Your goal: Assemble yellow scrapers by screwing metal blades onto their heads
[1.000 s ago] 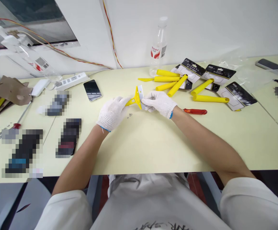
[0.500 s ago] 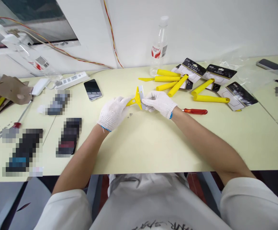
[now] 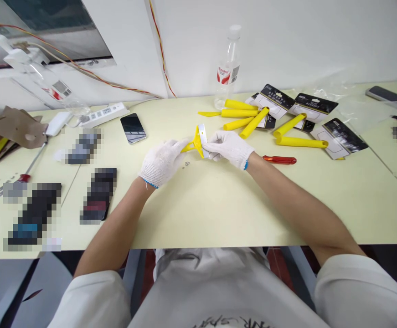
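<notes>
In a white knit glove, my left hand [image 3: 162,160] is closed round the neck of a yellow scraper head [image 3: 197,142]. My gloved right hand [image 3: 228,146] pinches a flat metal blade [image 3: 203,132] with a hole near its upper end. The blade lies along the wide edge of the scraper head, and I cannot tell whether the two are fastened. A few small screws [image 3: 186,164] lie on the table just below the left fingers. Right of my right wrist rests a red-handled screwdriver [image 3: 280,160], its tip side hidden behind the wrist.
Yellow handle tubes [image 3: 239,112] and black-and-white packaging cards [image 3: 342,136] lie at the back right. A clear bottle [image 3: 228,68] stands against the wall. A phone [image 3: 133,128], a power strip [image 3: 105,115] and another screwdriver [image 3: 24,178] are on the left.
The blade has tilted slightly and sits a little lower against the scraper head. Both hands keep almost the same place and hold.
</notes>
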Tool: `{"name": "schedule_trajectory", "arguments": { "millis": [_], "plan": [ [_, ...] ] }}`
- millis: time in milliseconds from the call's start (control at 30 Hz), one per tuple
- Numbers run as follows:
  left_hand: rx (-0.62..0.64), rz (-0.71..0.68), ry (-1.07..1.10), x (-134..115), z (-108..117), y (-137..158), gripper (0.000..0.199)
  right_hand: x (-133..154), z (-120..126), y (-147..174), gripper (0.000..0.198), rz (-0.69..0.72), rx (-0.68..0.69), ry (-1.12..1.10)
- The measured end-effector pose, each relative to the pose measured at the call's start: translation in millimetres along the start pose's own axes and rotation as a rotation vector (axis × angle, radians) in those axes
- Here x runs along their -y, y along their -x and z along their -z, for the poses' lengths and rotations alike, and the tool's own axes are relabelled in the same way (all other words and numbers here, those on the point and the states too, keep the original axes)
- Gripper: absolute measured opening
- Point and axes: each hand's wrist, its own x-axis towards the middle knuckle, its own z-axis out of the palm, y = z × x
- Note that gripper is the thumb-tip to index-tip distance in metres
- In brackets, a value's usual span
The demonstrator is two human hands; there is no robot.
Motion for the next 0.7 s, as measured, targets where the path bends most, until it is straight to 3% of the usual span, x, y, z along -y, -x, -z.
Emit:
{"name": "schedule_trajectory", "arguments": {
  "millis": [400,700],
  "plan": [
    [0.079,0.030,0.075,-4,2,0,0.056,5,7,6,0.034,-0.081,0.031,0.146],
    [0.092,0.049,0.164,-5,8,2,0.059,16,11,10,0.043,-0.033,0.110,0.294]
  ]
}}
